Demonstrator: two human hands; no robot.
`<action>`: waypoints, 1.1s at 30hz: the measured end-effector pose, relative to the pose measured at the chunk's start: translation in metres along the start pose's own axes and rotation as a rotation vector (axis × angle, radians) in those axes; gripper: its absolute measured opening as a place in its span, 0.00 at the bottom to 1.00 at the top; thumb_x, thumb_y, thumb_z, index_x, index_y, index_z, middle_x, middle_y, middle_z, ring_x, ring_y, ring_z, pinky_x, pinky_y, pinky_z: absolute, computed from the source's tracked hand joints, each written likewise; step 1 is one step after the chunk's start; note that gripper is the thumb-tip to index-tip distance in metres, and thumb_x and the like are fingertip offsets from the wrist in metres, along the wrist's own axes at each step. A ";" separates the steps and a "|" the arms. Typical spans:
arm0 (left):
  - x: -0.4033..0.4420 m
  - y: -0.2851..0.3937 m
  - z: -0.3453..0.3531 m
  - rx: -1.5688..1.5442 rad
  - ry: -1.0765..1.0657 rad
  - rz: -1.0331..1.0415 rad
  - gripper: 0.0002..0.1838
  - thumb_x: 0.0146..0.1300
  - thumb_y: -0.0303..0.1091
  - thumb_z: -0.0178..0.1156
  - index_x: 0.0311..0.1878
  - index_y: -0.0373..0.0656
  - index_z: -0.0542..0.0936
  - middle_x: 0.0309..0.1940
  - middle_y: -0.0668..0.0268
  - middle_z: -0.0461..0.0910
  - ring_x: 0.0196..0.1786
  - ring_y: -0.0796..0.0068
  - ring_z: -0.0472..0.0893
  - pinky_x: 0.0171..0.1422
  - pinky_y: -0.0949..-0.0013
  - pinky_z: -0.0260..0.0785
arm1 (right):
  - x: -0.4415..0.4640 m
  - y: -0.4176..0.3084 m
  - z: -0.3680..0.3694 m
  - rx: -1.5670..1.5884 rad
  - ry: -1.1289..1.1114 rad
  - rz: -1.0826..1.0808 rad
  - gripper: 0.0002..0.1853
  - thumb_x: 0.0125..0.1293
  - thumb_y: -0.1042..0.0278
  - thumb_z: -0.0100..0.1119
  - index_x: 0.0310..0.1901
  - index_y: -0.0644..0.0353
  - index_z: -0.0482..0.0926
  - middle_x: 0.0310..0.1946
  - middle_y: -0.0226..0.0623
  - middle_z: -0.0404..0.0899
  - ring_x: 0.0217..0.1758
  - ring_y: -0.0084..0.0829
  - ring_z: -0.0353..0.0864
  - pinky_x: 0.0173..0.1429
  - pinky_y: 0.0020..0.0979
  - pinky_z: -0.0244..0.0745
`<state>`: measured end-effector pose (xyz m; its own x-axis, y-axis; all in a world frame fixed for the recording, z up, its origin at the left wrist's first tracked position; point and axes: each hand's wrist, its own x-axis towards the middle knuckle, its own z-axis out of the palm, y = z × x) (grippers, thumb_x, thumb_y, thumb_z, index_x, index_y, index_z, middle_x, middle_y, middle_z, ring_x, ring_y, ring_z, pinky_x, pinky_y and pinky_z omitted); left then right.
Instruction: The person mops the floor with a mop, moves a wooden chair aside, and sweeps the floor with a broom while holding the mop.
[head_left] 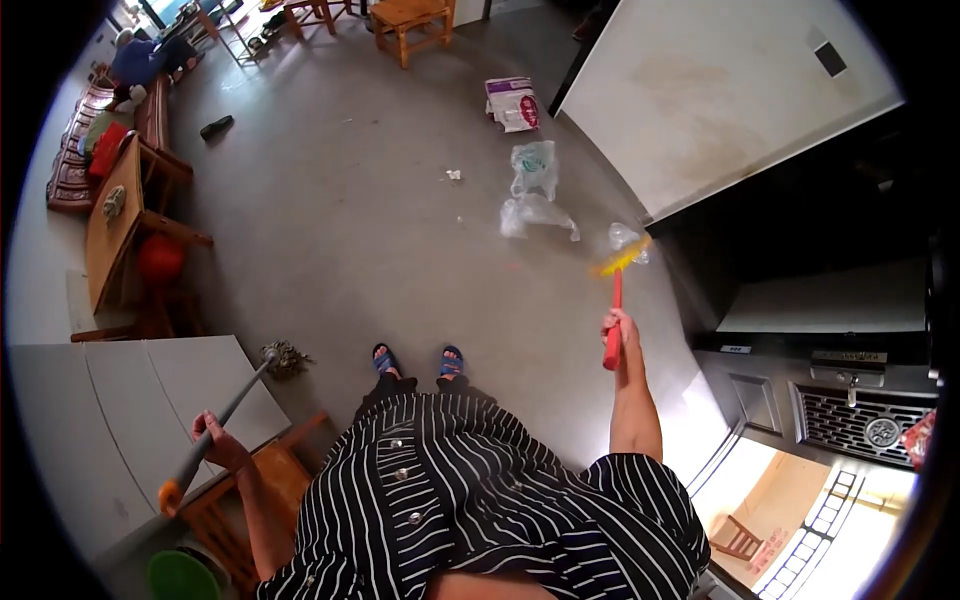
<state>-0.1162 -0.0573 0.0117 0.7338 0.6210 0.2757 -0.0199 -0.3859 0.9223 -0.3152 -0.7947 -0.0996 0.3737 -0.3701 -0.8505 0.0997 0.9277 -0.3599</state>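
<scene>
My right hand (622, 328) is wrapped round the red handle of a brush (613, 345) with yellow bristles. The bristle end is slightly blurred and overlaps a crumpled clear plastic bag (628, 236) near the wall; whether they touch I cannot tell. Two more plastic bags lie left of it, one pale with a green print (535, 168), the other clear (537, 217). At the lower left, my left hand (218, 440) grips the grey pole of a mop (240, 398). Its orange end points back toward me, and the stringy head (287, 361) is at the far end.
A white and purple packet (513, 104) lies beyond the bags. White scraps (454, 175) and a dark shoe (216, 127) are on the grey floor. On the left are a wooden table (115, 225), a red ball (161, 259) and a white cabinet (180, 385). A person (140, 60) sits far back.
</scene>
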 end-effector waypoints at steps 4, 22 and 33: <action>0.007 -0.003 -0.007 -0.044 0.028 -0.031 0.08 0.62 0.31 0.56 0.38 0.37 0.73 0.33 0.67 0.73 0.36 0.77 0.72 0.46 0.74 0.65 | -0.040 0.047 0.042 -0.410 -0.059 -0.093 0.06 0.58 0.76 0.50 0.31 0.56 0.64 0.17 0.27 0.63 0.12 0.17 0.60 0.14 0.19 0.62; 0.106 0.012 0.042 -0.111 0.098 0.043 0.06 0.62 0.26 0.52 0.40 0.34 0.74 0.34 0.60 0.77 0.39 0.71 0.77 0.52 0.69 0.68 | -0.166 0.161 0.178 -1.819 -0.101 0.357 0.17 0.56 0.71 0.56 0.47 0.60 0.66 0.18 0.30 0.65 0.14 0.22 0.67 0.13 0.25 0.63; 0.111 0.018 0.062 -0.086 0.062 0.079 0.05 0.62 0.26 0.53 0.37 0.36 0.74 0.31 0.62 0.77 0.37 0.73 0.76 0.48 0.71 0.68 | -0.010 0.079 0.198 -1.916 0.178 0.218 0.16 0.56 0.73 0.57 0.45 0.67 0.67 0.16 0.38 0.68 0.12 0.31 0.69 0.13 0.33 0.66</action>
<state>0.0072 -0.0379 0.0416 0.6840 0.6330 0.3626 -0.1367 -0.3770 0.9161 -0.1285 -0.7077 -0.0433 0.1426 -0.3882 -0.9105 -0.9590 -0.2820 -0.0300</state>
